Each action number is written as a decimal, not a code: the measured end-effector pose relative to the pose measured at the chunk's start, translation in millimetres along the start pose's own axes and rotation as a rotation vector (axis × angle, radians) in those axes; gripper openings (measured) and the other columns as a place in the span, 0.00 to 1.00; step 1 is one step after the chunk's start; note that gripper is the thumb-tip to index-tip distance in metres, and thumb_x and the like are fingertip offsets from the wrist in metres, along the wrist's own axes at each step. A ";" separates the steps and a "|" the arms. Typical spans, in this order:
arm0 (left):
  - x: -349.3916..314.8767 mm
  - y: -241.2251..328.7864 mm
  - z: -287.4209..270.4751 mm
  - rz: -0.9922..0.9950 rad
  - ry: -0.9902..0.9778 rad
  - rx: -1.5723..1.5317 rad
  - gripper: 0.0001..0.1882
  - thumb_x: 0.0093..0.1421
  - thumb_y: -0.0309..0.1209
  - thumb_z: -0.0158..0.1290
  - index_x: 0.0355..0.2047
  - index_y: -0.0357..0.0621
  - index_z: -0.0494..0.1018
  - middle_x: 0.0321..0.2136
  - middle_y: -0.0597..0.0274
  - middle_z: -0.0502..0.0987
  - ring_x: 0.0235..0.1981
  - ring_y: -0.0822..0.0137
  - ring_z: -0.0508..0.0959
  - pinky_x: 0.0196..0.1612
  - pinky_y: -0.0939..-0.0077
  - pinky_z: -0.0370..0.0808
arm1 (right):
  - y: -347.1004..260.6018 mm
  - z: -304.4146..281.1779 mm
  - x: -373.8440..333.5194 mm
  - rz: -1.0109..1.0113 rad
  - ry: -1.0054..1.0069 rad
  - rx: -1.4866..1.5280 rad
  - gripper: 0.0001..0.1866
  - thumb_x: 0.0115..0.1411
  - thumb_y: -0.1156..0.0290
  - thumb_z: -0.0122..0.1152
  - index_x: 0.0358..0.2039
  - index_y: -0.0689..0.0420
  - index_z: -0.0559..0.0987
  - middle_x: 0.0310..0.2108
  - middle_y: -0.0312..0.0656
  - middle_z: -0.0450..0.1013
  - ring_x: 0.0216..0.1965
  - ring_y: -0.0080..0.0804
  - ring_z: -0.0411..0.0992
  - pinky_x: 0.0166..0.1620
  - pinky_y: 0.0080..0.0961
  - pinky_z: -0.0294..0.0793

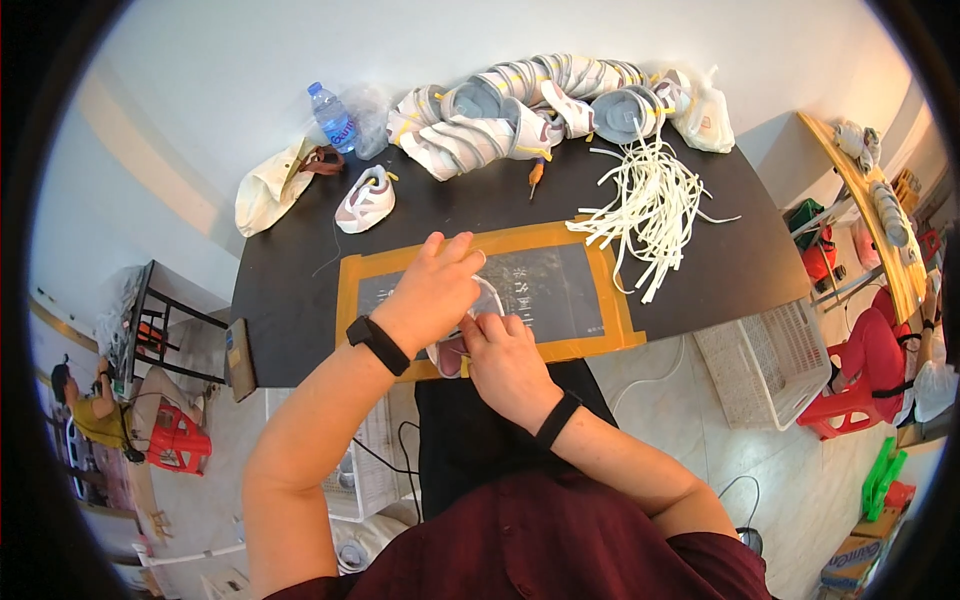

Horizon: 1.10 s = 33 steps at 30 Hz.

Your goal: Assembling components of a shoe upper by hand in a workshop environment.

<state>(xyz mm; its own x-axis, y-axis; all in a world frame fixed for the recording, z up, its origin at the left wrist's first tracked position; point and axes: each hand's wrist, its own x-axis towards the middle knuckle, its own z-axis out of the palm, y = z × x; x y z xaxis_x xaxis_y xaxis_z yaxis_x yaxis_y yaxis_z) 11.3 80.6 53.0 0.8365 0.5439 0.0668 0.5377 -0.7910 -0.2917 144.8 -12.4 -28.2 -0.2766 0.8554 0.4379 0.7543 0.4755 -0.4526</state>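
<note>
A shoe upper (451, 358), white and mauve with a bit of yellow, lies at the near edge of the framed board, mostly hidden under my hands. My right hand (508, 366) is closed on it, thumb and fingers pinched together. From there a white shoelace (492, 292) curves up toward my left hand (432, 293), whose fingers are bent and seem to grip its upper part; the fingertips are partly hidden. Beyond them sits another small shoe upper (366, 200). A pile of loose white laces (655, 205) spreads at the right of the dark table (715, 265).
Nested shoe uppers (490, 135) line the wall side, with an orange-handled awl (537, 175) before them. A water bottle (333, 118) and cloth bag (272, 188) stand far left. Yellow tape edges the board (560, 275). A white crate (762, 365) is right; people sit at both sides.
</note>
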 end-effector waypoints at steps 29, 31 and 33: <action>-4.7 -18.6 13.5 -0.004 -0.009 -0.269 0.06 0.49 0.30 0.55 0.25 0.43 0.79 0.41 0.63 0.75 0.49 0.59 0.71 0.54 0.55 0.65 | -4.1 -9.7 3.1 -0.002 -0.055 -0.082 0.17 0.55 0.71 0.53 0.45 0.63 0.76 0.41 0.42 0.67 0.43 0.40 0.66 0.44 0.36 0.67; -9.4 -16.5 11.8 -0.128 -0.089 -0.302 0.06 0.50 0.32 0.56 0.25 0.44 0.79 0.41 0.63 0.75 0.49 0.59 0.71 0.54 0.57 0.65 | -4.0 -11.5 5.7 -0.020 -0.082 -0.081 0.17 0.55 0.71 0.53 0.45 0.63 0.76 0.41 0.42 0.67 0.43 0.40 0.66 0.44 0.35 0.67; -5.2 -12.5 8.5 -0.131 -0.106 -0.272 0.06 0.51 0.33 0.56 0.26 0.45 0.79 0.40 0.63 0.75 0.48 0.59 0.71 0.53 0.57 0.65 | -2.5 -11.5 7.1 -0.007 -0.097 -0.068 0.17 0.55 0.71 0.53 0.45 0.63 0.76 0.41 0.42 0.68 0.43 0.40 0.66 0.45 0.35 0.67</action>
<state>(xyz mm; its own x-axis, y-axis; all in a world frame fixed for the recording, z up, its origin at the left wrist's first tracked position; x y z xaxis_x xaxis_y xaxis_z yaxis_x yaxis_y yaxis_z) -0.7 90.0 48.2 0.7502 0.6609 -0.0169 0.6606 -0.7504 -0.0200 147.8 -9.9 -15.0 -0.3355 0.8696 0.3622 0.7898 0.4693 -0.3950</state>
